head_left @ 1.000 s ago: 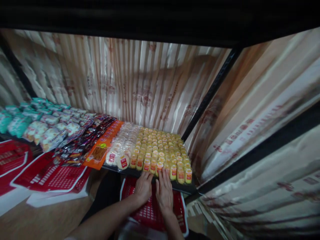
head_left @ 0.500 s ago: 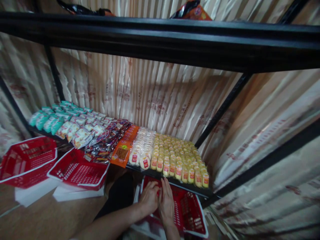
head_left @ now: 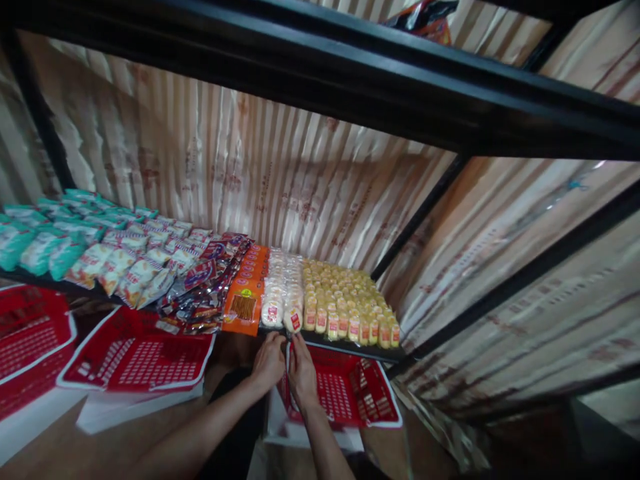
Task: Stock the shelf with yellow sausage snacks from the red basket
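Note:
My left hand is at the front edge of the low shelf, just below the white wrapped rice crackers. Its fingers are curled in, and what they hold, if anything, is hidden. Close beside it, my right hand reaches up with its fingers stretched out, the tips by the front white packet with a red label. I cannot tell whether they touch it. To the right stand rows of small yellow wrapped cakes. A red shopping basket lies under the right hand.
Left of the crackers lie an orange snack bag, dark shiny packets, white snack bags and teal bags. Two more red baskets, one near and one far left, sit below. A black upper shelf beam crosses overhead.
The view has turned to the right and closer to the shelf. Both hands have moved from over the basket to the shelf edge by the white crackers, slightly farther apart.

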`<act>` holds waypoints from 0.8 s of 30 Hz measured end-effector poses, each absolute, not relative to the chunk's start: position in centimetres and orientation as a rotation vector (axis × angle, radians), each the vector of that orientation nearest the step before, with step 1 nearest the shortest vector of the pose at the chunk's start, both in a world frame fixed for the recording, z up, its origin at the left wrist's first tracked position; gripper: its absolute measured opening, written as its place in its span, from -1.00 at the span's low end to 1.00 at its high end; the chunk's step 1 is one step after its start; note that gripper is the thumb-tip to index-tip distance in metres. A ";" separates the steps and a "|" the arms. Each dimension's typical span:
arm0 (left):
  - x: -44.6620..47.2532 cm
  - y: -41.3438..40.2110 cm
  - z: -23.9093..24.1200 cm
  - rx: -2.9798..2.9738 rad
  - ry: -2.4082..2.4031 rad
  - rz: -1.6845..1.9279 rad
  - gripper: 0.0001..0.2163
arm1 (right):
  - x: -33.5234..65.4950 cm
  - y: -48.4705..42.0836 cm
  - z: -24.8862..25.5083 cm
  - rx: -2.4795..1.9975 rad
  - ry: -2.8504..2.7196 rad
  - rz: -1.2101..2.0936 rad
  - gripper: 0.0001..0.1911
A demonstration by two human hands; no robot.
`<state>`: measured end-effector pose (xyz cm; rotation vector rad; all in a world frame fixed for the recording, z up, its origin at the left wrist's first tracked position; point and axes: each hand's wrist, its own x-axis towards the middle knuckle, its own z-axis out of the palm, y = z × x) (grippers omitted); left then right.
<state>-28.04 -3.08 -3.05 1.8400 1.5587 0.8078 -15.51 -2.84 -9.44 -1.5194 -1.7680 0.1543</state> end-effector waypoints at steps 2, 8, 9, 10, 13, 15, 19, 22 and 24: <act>-28.4 -2.0 -3.8 1.858 1.534 0.818 -0.60 | -16.2 -2.1 -9.4 -1.542 -1.746 0.167 -0.52; -27.9 0.6 -5.6 1.816 1.489 0.804 -0.56 | -17.0 -0.5 -10.3 -1.536 -1.667 0.201 -0.52; -27.7 0.9 -5.7 1.816 1.477 0.803 -0.54 | -17.0 -0.3 -10.5 -1.532 -1.642 0.203 -0.52; -27.5 1.1 -5.8 1.820 1.463 0.803 -0.53 | -16.9 -0.1 -10.7 -1.525 -1.619 0.203 -0.52; -26.9 1.6 -6.2 1.837 1.428 0.827 -0.52 | -16.7 0.2 -11.0 -1.502 -1.565 0.203 -0.54; -26.6 2.0 -6.4 1.858 1.405 0.869 -0.51 | -16.7 0.3 -10.8 -1.502 -1.549 0.217 -0.54; -26.3 2.9 -6.8 1.908 1.391 0.949 -0.48 | -16.7 0.5 -10.4 -1.515 -1.565 0.261 -0.53; -26.4 3.8 -7.4 1.975 1.436 0.949 -0.48 | -16.7 0.7 -10.4 -1.504 -1.574 0.246 -0.55; -26.5 4.3 -7.9 2.038 1.457 0.951 -0.49 | -16.7 1.0 -10.4 -1.499 -1.595 0.198 -0.55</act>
